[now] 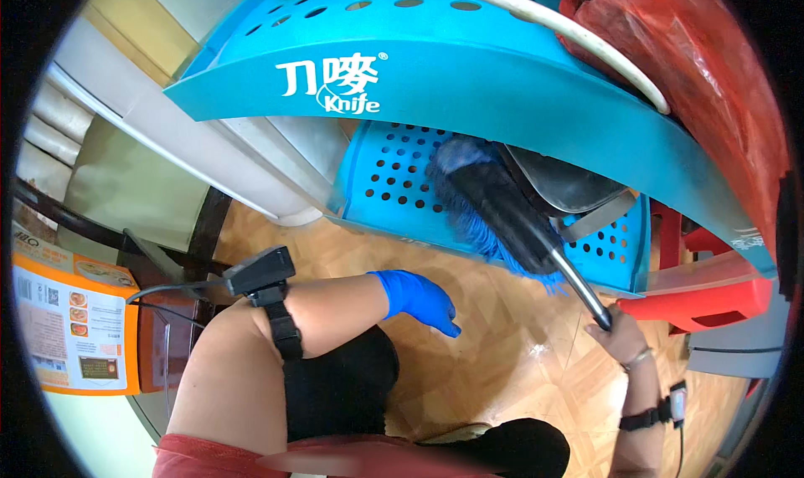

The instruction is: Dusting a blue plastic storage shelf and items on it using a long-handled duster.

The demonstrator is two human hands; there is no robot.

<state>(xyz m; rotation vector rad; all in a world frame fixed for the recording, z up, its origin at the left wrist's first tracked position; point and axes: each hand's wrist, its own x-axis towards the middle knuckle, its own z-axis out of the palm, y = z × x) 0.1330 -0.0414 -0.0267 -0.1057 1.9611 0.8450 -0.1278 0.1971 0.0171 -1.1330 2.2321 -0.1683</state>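
Observation:
My right hand (619, 338), bare, grips the dark end of a duster's metal handle (581, 289). The duster's head (496, 205), with blue fringe around a black core, rests over the lower perforated shelf (402, 170) of a blue display rack. Some of the fringe hangs past that shelf's front edge. My left hand (421, 302) wears a blue glove and hovers above the floor, in front of the rack. Its fingers are curled downward, the palm is hidden, and nothing shows in it. Beside the duster head lies a dark metal pan-like object (571, 180), partly covered by the upper shelf.
The rack's upper shelf (402, 70) overhangs the lower one. A white curved rod (565, 26) and a red plastic bag (697, 57) lie on top. A red plastic stool (703, 302) stands at right, an orange-and-white carton (81, 327) at left. Below is the wood-patterned floor (502, 352).

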